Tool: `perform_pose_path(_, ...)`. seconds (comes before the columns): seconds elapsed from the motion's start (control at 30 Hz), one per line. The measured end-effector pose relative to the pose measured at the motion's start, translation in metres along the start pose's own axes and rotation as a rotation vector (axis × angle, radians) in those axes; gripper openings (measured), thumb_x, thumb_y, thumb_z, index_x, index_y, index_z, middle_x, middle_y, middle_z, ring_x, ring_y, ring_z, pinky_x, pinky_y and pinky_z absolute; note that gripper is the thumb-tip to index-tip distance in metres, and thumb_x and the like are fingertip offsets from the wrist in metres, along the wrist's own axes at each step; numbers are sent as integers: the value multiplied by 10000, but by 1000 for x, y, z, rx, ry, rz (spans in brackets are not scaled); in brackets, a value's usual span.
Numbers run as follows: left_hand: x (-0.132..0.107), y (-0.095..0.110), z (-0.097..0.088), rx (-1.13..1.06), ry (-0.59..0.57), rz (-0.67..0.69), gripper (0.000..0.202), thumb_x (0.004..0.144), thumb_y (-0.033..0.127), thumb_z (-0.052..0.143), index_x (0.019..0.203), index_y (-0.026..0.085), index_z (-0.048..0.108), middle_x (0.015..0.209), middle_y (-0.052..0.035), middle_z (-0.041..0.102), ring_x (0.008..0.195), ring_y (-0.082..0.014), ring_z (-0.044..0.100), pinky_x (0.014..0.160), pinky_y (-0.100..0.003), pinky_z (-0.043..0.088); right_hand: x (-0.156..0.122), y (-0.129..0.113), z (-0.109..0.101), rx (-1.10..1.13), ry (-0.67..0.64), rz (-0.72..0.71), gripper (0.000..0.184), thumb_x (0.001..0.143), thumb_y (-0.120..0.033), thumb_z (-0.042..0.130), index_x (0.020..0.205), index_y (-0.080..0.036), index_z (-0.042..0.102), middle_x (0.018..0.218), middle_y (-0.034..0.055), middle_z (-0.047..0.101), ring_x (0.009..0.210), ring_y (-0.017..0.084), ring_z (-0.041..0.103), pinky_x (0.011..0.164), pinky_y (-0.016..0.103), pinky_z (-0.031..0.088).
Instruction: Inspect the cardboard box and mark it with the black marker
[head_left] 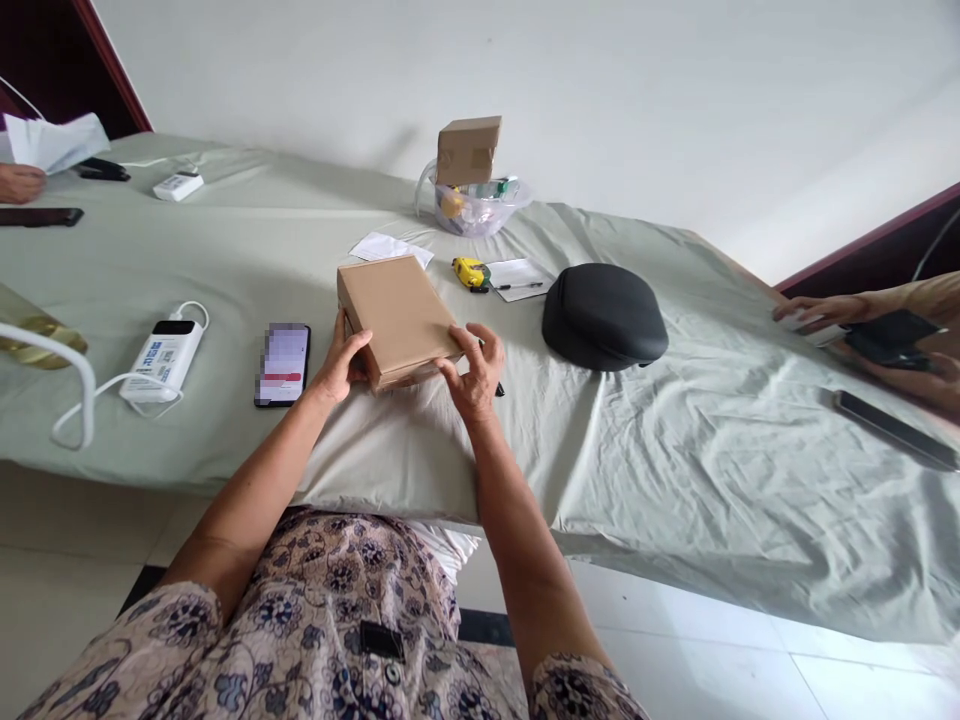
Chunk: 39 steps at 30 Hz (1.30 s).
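Flat brown cardboard box (pixel 397 315): lies mid-tabletop on the pale green sheet (pixel 675 450), with its near end in my hands.

Left hand (pixel 341 365): half closed on the near left corner, thumb on top.

Right hand (pixel 474 375): fingers spread and clasping the near right edge.

Judgement: the grip is at one end only, so even pressure from both sides and a level lid should stop the box tipping.

Around the box: black smartphone (pixel 283 363) at 9 o'clock, close by; black oval case (pixel 604 315) at 3 o'clock; yellow tape measure (pixel 470 272) at 1 o'clock. Best to move the box clear of all three.
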<state>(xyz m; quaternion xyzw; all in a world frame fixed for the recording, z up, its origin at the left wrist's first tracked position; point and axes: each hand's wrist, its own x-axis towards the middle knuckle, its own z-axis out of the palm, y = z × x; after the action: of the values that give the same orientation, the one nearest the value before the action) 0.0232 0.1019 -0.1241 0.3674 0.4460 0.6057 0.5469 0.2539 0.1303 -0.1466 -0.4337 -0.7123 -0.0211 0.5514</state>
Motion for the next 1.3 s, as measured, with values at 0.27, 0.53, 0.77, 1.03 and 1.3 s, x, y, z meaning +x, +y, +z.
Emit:
perform_pose_path(0.27,-5,10,0,-107,-124,-53,866,702,563,767,1463,399,388,1439,-45,576,1294,-349,577,926,-527,605,-3,15,2,419,-128,321,573,953,-732,480,1105,-251,751,1091,111,757,1020,267,702,947,461,563)
perform_pose_path(0.53,-1,5,-3,-203,-146,-60,759,737,602,740,1401,312,514,1388,-70,647,1259,-356,629,906,-473,604,-3,17,8,441,-105,339,702,931,-787,423,1128,-190,736,1101,126,762,1065,267,708,983,461,561)
perform_pose_path(0.77,-4,10,0,-305,-217,-91,743,783,681,631,1367,225,572,1394,-123,651,1333,-397,583,964,-553,595,-7,21,13,573,-134,406,619,947,-705,474,1240,-211,703,1212,126,741,1034,228,706,843,391,612)
perform_pose_path(1.03,-2,3,5,-453,-230,-134,583,845,580,624,1281,192,628,1322,-118,696,1325,-373,592,991,-523,583,-7,14,13,612,-140,470,636,941,-691,502,1374,-238,613,1204,117,720,912,199,700,668,300,614)
perform_pose_path(1.3,19,-33,-12,-260,-97,-168,731,846,450,716,1497,266,440,1092,-50,750,968,-266,708,774,-372,573,-9,9,19,663,-102,393,726,867,-664,670,1481,-312,509,1318,98,650,862,176,664,714,308,607)
